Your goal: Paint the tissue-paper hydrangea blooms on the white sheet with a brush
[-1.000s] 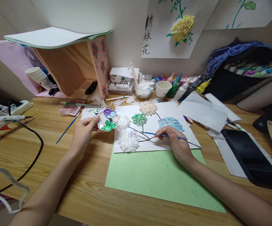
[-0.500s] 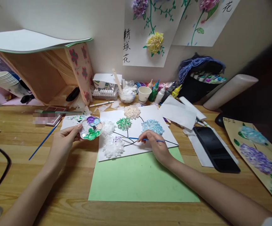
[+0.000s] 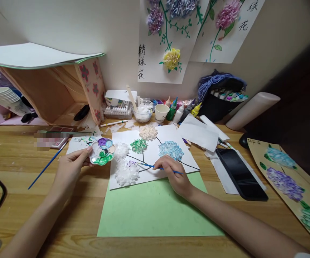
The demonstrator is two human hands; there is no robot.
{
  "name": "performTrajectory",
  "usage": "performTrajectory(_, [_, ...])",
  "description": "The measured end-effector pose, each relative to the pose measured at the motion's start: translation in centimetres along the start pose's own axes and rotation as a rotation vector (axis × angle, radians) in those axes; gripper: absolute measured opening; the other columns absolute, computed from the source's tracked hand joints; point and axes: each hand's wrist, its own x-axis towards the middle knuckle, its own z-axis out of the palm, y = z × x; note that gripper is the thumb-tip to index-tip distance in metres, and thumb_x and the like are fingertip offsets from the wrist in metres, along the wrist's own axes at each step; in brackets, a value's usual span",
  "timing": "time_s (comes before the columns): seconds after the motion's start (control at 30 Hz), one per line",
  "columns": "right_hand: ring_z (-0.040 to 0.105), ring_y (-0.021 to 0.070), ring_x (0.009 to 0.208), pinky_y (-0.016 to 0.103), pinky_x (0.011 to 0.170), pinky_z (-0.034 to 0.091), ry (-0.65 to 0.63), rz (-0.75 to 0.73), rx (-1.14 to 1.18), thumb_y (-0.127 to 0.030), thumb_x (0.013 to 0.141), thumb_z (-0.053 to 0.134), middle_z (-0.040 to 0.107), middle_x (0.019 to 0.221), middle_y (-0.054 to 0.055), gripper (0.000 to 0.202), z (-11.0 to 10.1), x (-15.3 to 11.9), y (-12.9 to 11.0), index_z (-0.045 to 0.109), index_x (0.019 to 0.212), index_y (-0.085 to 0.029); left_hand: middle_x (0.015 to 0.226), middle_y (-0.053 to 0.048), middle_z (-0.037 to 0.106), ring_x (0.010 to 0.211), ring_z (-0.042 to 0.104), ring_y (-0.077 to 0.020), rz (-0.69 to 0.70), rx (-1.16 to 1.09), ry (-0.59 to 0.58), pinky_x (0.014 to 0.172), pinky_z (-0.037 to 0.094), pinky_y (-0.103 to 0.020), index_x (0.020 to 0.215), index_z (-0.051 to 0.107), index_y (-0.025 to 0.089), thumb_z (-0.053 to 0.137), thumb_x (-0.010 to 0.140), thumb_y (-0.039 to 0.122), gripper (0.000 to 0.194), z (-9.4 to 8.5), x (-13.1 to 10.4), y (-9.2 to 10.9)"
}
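My left hand (image 3: pixel 77 161) pinches the edge of a round paint palette (image 3: pixel 102 152) with purple, blue, green and peach paint, beside the white sheet's left edge. In my right hand (image 3: pixel 172 173) is a thin blue paintbrush (image 3: pixel 149 165), its tip at the purple-dabbed part of a white textured flower (image 3: pixel 127 173). Blue (image 3: pixel 171 150), green (image 3: pixel 139 146) and peach (image 3: pixel 148 132) flowers, joined by dark stems, stand on the white sheet (image 3: pixel 168 133). Under it lies a green sheet (image 3: pixel 157 211).
A paper cup (image 3: pixel 161 113), a bowl of white scraps (image 3: pixel 143 113) and paint bottles (image 3: pixel 178 113) line the back. Another blue brush (image 3: pixel 47 164) lies left; a black phone (image 3: pixel 241 174) and a flower picture (image 3: pixel 286 179) are on the right.
The brush tip has moved slightly left and down, onto the purple-dabbed white flower, with my right hand following. The camera view has tilted and shifted a little. My left hand still holds the palette.
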Motion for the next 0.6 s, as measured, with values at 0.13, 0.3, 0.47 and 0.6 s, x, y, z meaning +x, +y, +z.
performTrajectory(0.13, [0.057,0.0173,0.073,0.033,0.071,0.043,-0.020,-0.081,-0.035,-0.031,0.097,0.032,0.065,0.075,0.004,0.035,0.11,-0.12,-0.15,0.060,0.079,-0.021,0.055,0.002,0.063,0.051,0.053,-0.0095,-0.008,-0.010,-0.006,0.053,0.051,-0.020,0.063,0.071,0.015,0.080,0.057,0.033,0.022,-0.02,0.05,0.03])
performTrajectory(0.3, [0.057,0.0172,0.072,0.034,0.071,0.043,-0.038,-0.163,-0.071,-0.027,0.096,0.031,0.064,0.075,0.004,0.031,0.17,-0.30,-0.10,0.059,0.082,-0.021,0.055,0.001,0.063,0.051,0.054,-0.0107,0.016,0.021,-0.007,0.053,0.052,-0.022,0.064,0.071,0.015,0.080,0.056,0.037,0.025,-0.05,0.12,-0.02])
performTrajectory(0.47, [0.056,0.0174,0.073,0.034,0.070,0.043,-0.042,-0.198,-0.083,-0.024,0.096,0.032,0.063,0.076,0.005,0.029,0.02,-0.46,-0.22,0.058,0.085,-0.021,0.056,0.001,0.062,0.049,0.053,-0.0105,0.021,0.009,-0.009,0.053,0.052,-0.023,0.061,0.069,0.015,0.079,0.057,0.041,0.028,-0.01,0.24,-0.42])
performTrajectory(0.6, [0.056,0.0170,0.074,0.033,0.070,0.043,-0.053,-0.197,-0.082,-0.022,0.095,0.033,0.062,0.076,0.005,0.027,-0.02,-0.54,-0.23,0.058,0.085,-0.021,0.054,0.001,0.058,0.050,0.053,-0.0110,0.066,0.002,-0.040,0.052,0.050,-0.022,0.057,0.067,0.016,0.077,0.059,0.043,0.029,-0.04,0.39,-0.83])
